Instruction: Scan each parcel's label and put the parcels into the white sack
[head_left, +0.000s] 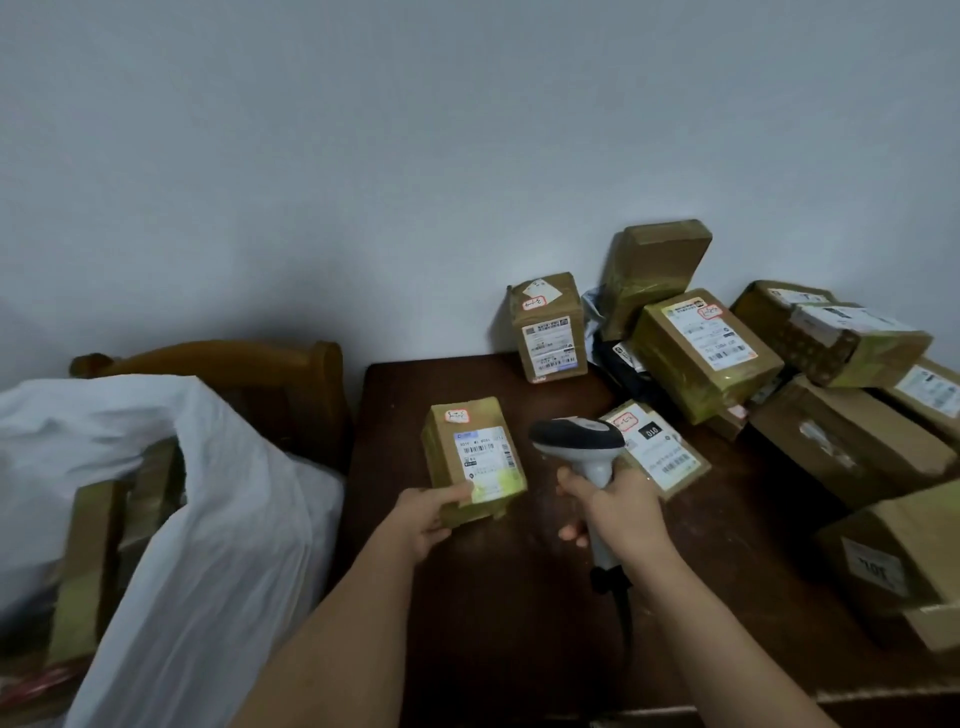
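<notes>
Head camera looks down on a dark wooden table (498, 597) pushed against a pale wall (363, 156). Over its near-left part, the left hand (426, 514) clasps a small brown cardboard parcel (474, 460) by its near end, thumb on top, tilted so its face looks up. That parcel is a squat box, bound in yellowish clear tape that shines at the corners. A white shipping label (483, 457) with a blue strip and small barcodes covers most of the face; the print is too small to read. Above it sits a little red-edged sticker (457, 415) with handwriting I cannot make out.

Just beside it, the right hand (608, 506) is clenched round the grip of a handheld scanner (579, 441), grey-white plastic with a black head turned toward the parcel. A dark cable (621, 608) trails from its base.

Behind the scanner a flat parcel (660, 447) lies on the table, its label bearing a black patch that seems to read "010". A tall box (549, 327) stands upright near the wall, and a heap of taped cartons (779, 364) crowds the right side; the nearest big carton (898, 566) shows large blurred figures.

Left of the table, the white sack (208, 519), thin and crinkled, sags open with brown boxes (104, 545) inside. A curved wooden chair back (223, 364) rises behind it.
</notes>
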